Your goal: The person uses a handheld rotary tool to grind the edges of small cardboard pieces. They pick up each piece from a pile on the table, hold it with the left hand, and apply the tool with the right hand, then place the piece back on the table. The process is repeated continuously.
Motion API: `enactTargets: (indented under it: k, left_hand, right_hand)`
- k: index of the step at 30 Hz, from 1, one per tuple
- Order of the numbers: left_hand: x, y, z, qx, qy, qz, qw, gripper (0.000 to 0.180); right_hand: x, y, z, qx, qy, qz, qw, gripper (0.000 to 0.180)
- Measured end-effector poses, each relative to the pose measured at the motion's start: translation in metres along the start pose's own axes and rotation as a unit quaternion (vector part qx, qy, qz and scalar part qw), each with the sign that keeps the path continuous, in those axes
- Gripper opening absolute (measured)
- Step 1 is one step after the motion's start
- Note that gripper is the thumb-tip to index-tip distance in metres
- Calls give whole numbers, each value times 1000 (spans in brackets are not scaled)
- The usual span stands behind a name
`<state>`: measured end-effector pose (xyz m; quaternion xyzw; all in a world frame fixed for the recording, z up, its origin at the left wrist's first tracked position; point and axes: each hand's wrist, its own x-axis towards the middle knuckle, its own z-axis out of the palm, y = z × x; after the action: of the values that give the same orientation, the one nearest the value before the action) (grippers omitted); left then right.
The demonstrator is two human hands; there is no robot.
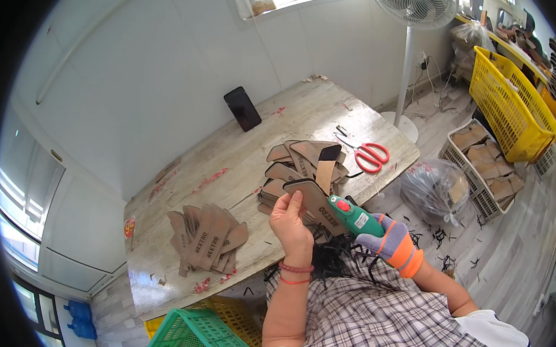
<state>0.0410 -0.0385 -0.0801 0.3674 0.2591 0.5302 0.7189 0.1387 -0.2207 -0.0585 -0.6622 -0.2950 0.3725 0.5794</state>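
My left hand, bare and with a red bead bracelet at the wrist, pinches a long brown flat piece with a dark edge and printed lettering. In my right hand, gloved in grey and orange, is a green handheld power tool with a red button. Its front end meets the right edge of the brown piece; the working tip is hidden. Just beyond lies a heap of similar brown pieces, one with a black end. A second pile rests on the table to the left. Black trimmings cover my lap.
Red-handled scissors lie on the worn table, and a black phone leans at its back. Green and yellow crates stand below and right. A bulging plastic bag and a white fan are at right.
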Motion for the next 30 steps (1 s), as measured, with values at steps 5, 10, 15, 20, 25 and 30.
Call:
enactTargets:
  k: [5,10,15,20,25,30]
  left_hand:
    - [-6,-4,-1,26,-19,-7,999,4]
    - [-8,-4,-5,65,-58,-4,996,4]
    - [-8,7,-5,104,-90,15,990,6]
    - [-1,17,-5,170,-103,34,979,9]
    - [6,19,-11,244,-128,73,959,10]
    - [3,26,-11,308,-170,95,931,11]
  right_hand:
    - [0,-3,-2,-13,0,-12,1000,50]
    - [2,-4,-5,-28,0,-23,999,51]
    - [3,3,-7,-20,-2,-16,1000,52]
    - [2,8,-10,-18,-27,0,999,54]
    - [0,7,-10,-48,-22,-24,998,56]
    - [2,9,-10,-58,-20,-40,997,56]
